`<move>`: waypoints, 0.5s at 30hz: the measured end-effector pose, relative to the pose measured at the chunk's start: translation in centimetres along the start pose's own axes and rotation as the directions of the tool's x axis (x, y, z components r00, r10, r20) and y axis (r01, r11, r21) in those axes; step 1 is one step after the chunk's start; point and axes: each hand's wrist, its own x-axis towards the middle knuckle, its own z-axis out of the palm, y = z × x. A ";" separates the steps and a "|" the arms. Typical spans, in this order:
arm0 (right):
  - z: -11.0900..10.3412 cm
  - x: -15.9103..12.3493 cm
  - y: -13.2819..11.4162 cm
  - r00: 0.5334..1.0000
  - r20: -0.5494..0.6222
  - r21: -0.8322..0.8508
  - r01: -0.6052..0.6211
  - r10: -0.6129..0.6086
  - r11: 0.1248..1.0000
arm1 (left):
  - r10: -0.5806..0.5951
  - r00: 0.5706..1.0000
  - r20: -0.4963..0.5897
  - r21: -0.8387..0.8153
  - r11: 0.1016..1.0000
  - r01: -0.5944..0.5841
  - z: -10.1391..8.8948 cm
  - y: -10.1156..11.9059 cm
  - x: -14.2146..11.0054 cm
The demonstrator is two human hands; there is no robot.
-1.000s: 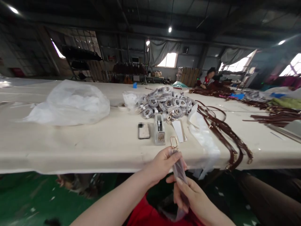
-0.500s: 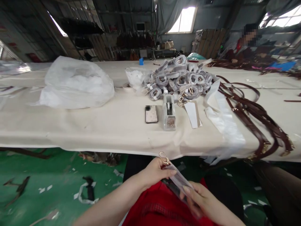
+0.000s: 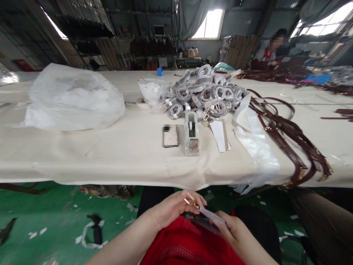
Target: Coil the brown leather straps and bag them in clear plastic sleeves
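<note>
Over my lap, below the table edge, my left hand (image 3: 173, 208) pinches the gold clasp (image 3: 190, 201) at the end of a dark strap in a clear plastic sleeve (image 3: 211, 218). My right hand (image 3: 234, 230) is closed on the sleeve's other end. On the table ahead stand a tape dispenser (image 3: 191, 134) and a phone (image 3: 170, 135). Behind them lies a pile of wrapped, coiled straps (image 3: 204, 92).
A big white plastic bag (image 3: 71, 97) lies at the left of the cream table (image 3: 110, 147). Brown leather straps (image 3: 286, 132) and clear plastic strips (image 3: 256, 143) lie at the right. Another person (image 3: 271, 48) sits far back. Scraps litter the green floor (image 3: 55, 221).
My hands came down from the table edge to my lap with the sleeved strap. The clasp now sits lower, under my left fingers. The view tilted downward.
</note>
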 end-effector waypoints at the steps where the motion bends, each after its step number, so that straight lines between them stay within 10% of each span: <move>1: -0.3 0.1 0.2 0.998 -0.046 -0.106 0.030 -0.035 0.994 | -0.024 0.999 0.024 -0.024 0.999 0.025 0.0 0.0 -0.1; 6: -0.6 0.3 1.9 0.985 -0.084 -0.445 0.098 -0.150 0.890 | -0.126 0.985 -0.121 0.091 0.986 0.137 0.0 -1.4 -0.1; 11: -0.3 -0.1 1.8 0.979 -0.052 -0.575 0.133 -0.198 0.808 | -0.396 0.906 0.149 0.234 0.904 0.356 0.2 -2.5 -0.6; 15: -0.9 0.1 2.8 0.975 -0.051 -0.561 0.150 -0.215 0.814 | -0.474 0.870 0.136 0.279 0.861 0.426 -0.3 -2.1 -1.2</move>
